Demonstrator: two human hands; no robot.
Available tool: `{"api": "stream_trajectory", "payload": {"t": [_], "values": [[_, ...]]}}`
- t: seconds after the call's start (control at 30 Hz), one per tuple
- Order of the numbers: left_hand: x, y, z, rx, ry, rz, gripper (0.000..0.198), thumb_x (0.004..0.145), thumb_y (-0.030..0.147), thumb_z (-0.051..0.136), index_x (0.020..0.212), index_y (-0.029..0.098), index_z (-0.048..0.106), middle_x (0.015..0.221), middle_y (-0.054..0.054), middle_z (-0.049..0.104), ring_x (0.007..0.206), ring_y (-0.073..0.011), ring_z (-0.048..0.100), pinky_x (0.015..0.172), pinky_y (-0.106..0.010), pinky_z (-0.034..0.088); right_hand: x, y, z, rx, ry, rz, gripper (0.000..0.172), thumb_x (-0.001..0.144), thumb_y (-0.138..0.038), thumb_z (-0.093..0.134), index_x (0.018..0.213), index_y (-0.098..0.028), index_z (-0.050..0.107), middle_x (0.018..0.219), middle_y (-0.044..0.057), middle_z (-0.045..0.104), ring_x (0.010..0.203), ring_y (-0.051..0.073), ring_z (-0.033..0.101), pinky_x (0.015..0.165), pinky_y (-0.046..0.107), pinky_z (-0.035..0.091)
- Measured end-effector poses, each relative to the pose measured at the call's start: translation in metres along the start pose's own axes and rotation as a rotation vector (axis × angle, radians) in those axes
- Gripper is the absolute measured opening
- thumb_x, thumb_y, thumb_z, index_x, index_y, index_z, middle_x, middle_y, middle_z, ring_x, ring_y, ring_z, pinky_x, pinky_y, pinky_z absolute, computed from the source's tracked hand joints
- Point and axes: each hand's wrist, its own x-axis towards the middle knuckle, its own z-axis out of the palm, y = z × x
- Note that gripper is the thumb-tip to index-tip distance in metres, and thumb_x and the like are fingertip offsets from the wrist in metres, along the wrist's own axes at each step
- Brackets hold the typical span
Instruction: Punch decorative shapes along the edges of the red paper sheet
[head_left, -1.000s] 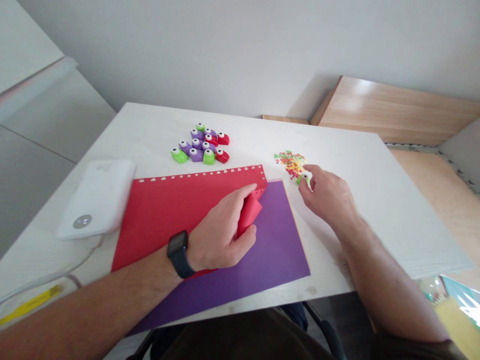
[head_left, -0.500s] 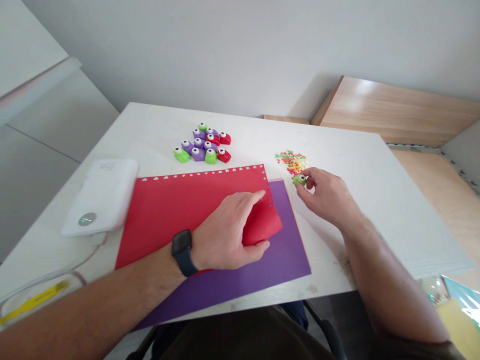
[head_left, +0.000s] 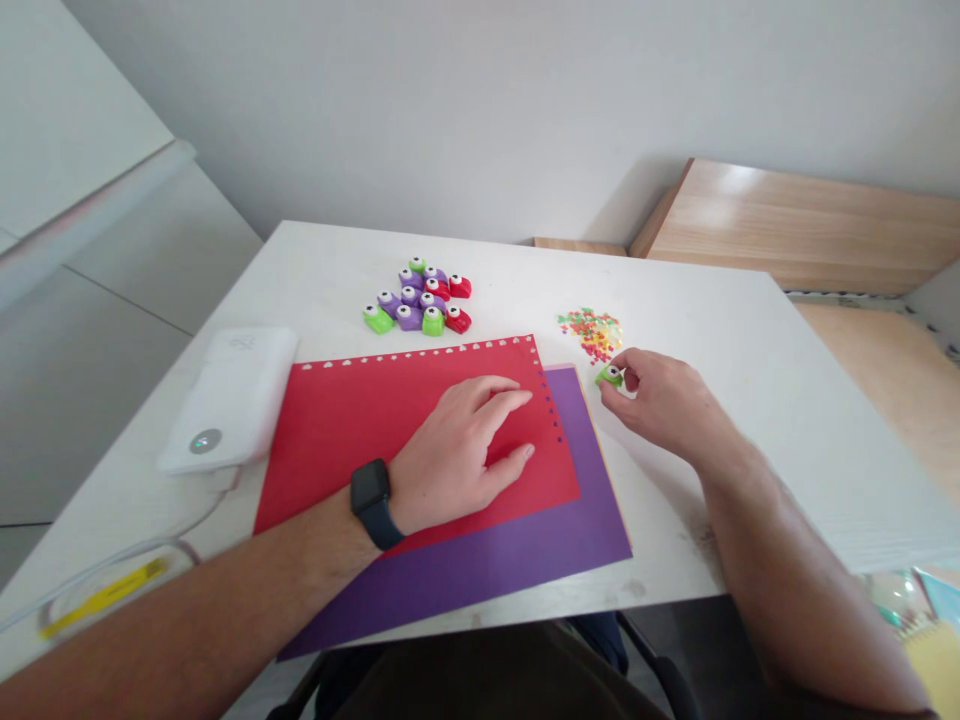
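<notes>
The right hand (head_left: 660, 400) pinches a small green craft punch (head_left: 610, 376) narrowly between fingers and thumb, just beside a heap of coloured paper cut-outs (head_left: 591, 335) and near a purple sheet's (head_left: 577, 500) edge. The left hand (head_left: 465, 440) lies open on a red sheet (head_left: 337, 430), whose punched edge holes look like hearts, though they are too small to be sure. More craft punches (head_left: 416, 300) sit beyond, with open room on the white bench (head_left: 675, 300) to the right.

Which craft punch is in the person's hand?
The green craft punch pinched in the right hand, beside the paper confetti; the other punches, green, purple and red, sit in a separate cluster, untouched.
</notes>
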Motion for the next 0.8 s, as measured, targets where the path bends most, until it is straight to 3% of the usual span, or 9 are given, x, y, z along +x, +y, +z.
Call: {"api": "stream_trajectory", "payload": {"t": [0.17, 0.33, 0.5, 0.63, 0.8], "values": [[0.008, -0.017, -0.012, 0.227, 0.138, -0.112, 0.039, 0.097, 0.032, 0.066, 0.133, 0.016, 0.063, 0.144, -0.02, 0.058, 0.14, -0.0367, 0.055, 0.121, -0.059, 0.046, 0.001, 0.002, 0.003, -0.018, -0.043, 0.008, 0.023, 0.095, -0.043, 0.059, 0.095, -0.022, 0.068, 0.088, 0.007, 0.075, 0.076, 0.023, 0.066, 0.068, 0.033, 0.038], [0.016, -0.042, -0.025, 0.351, 0.205, -0.236, 0.049, 0.096, 0.039, 0.067, 0.138, 0.014, 0.063, 0.152, -0.021, 0.053, 0.143, -0.0386, 0.052, 0.121, -0.058, 0.043, 0.001, 0.001, 0.002, -0.019, -0.074, 0.013, 0.024, 0.096, -0.044, 0.058, 0.096, -0.022, 0.069, 0.089, 0.007, 0.076, 0.078, 0.024, 0.068, 0.069, 0.034, 0.039], [0.024, -0.062, -0.022, 0.443, 0.16, -0.236, 0.057, 0.097, 0.046, 0.066, 0.146, 0.016, 0.058, 0.16, -0.021, 0.051, 0.156, -0.0431, 0.037, 0.125, -0.063, 0.032, 0.0, 0.001, 0.003, -0.014, -0.058, 0.009, 0.026, 0.096, -0.045, 0.059, 0.102, -0.022, 0.069, 0.093, 0.008, 0.077, 0.082, 0.025, 0.07, 0.072, 0.034, 0.042], [0.031, -0.064, -0.018, 0.471, 0.09, -0.194, 0.054, 0.099, 0.047, 0.064, 0.142, 0.015, 0.058, 0.164, -0.022, 0.048, 0.161, -0.0461, 0.027, 0.123, -0.066, 0.028, 0.0, 0.001, 0.005, -0.005, -0.032, -0.007, 0.028, 0.097, -0.045, 0.06, 0.107, -0.021, 0.069, 0.097, 0.009, 0.078, 0.085, 0.027, 0.071, 0.075, 0.036, 0.044], [0.039, -0.063, -0.016, 0.469, 0.118, -0.17, 0.038, 0.106, 0.041, 0.052, 0.132, 0.017, 0.065, 0.156, -0.016, 0.058, 0.16, -0.0429, 0.03, 0.123, -0.065, 0.025, 0.0, -0.001, 0.005, 0.0, -0.02, -0.009, 0.03, 0.097, -0.045, 0.06, 0.11, -0.02, 0.07, 0.099, 0.01, 0.078, 0.089, 0.028, 0.072, 0.078, 0.037, 0.046]]}}
